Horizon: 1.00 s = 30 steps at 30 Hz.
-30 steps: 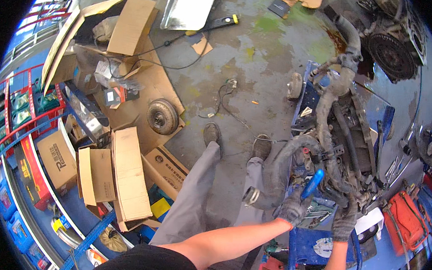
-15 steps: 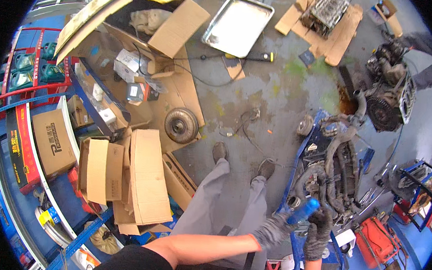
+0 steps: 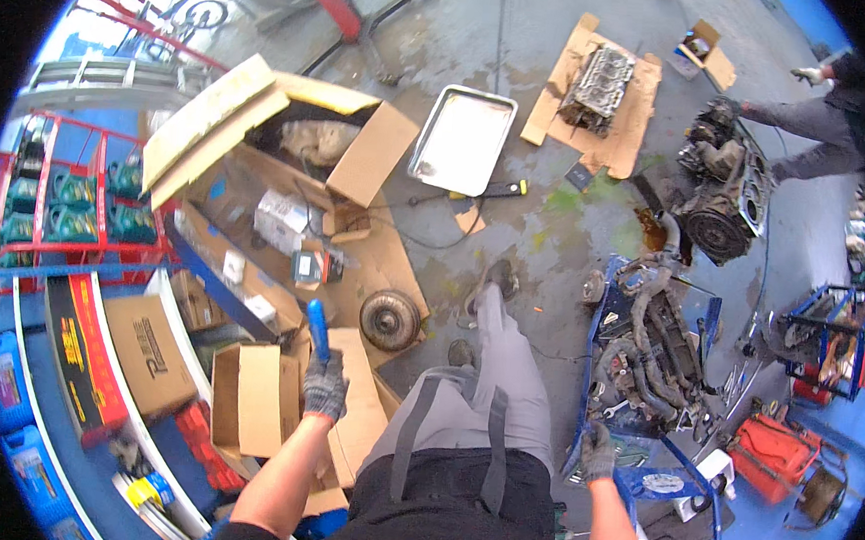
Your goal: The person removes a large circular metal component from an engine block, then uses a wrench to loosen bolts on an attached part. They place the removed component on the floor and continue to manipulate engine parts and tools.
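Note:
My left hand [image 3: 325, 387], in a grey knit glove, is closed around a slim blue tube-shaped thing [image 3: 319, 328] that points upward. I cannot make out its exact kind. It is held above the open cardboard boxes [image 3: 262, 389] at my left. My right hand [image 3: 598, 453], gloved too, hangs beside the near end of a blue cart [image 3: 597, 354], close to some hand tools. Its fingers are loosely bent, with nothing visible in them. Dirty hoses and metal engine parts [image 3: 652, 331] fill the cart.
A round metal part [image 3: 390, 320] lies on flattened cardboard. Farther off are a metal tray [image 3: 464, 140], an engine head [image 3: 598, 89] on cardboard, and an engine [image 3: 722, 205] with another person beside it. Shelves [image 3: 181, 353] line the left; a red jack-like machine [image 3: 773, 446] stands right.
My hands have parted: the left has swung left over the boxes with the blue thing, while the right has stayed near the cart. My view and body have turned, and one foot has stepped.

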Tool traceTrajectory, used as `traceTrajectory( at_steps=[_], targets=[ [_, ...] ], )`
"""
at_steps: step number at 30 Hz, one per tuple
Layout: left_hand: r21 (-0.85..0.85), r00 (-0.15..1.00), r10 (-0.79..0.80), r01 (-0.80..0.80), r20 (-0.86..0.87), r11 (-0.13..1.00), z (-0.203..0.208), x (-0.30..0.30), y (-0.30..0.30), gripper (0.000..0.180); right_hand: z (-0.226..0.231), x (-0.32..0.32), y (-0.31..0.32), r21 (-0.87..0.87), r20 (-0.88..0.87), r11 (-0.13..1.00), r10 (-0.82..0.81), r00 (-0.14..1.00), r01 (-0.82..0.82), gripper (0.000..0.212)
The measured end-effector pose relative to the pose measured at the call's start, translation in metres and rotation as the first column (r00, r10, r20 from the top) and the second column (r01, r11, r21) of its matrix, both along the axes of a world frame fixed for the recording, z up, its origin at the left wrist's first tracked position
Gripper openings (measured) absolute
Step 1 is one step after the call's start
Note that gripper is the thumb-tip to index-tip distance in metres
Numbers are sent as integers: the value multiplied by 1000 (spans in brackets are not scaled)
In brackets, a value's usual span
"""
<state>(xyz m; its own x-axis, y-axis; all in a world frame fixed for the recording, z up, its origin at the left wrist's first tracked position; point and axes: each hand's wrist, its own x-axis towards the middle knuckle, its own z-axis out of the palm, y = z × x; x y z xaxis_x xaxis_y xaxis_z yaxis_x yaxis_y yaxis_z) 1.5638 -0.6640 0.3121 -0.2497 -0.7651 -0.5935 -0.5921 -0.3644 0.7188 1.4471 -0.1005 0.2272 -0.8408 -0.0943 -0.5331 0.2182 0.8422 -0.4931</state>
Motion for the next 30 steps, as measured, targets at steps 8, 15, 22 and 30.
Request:
traceTrajectory(
  at_steps=[8, 15, 22, 30],
  targets=[
    [163, 999, -49, 51, -16, 985, 71, -6, -5, 28, 18, -140, -73, -45, -118, 996, 72, 990, -78, 33],
    [87, 680, -581, 613, 446, 785, 88, -150, 0, 34, 69, -186, -89, -106, -41, 985, 130, 991, -134, 36],
    [39, 24, -818, 998, 574, 57, 109, -373, 50, 29, 125, -353, -143, -216, -246, 927, 253, 936, -307, 43],
    [-125, -446, -745, 813, 496, -569, 144, -571, 142, 33, 251, -486, -226, 8, -263, 660, 726, 635, -751, 45]
  ],
)
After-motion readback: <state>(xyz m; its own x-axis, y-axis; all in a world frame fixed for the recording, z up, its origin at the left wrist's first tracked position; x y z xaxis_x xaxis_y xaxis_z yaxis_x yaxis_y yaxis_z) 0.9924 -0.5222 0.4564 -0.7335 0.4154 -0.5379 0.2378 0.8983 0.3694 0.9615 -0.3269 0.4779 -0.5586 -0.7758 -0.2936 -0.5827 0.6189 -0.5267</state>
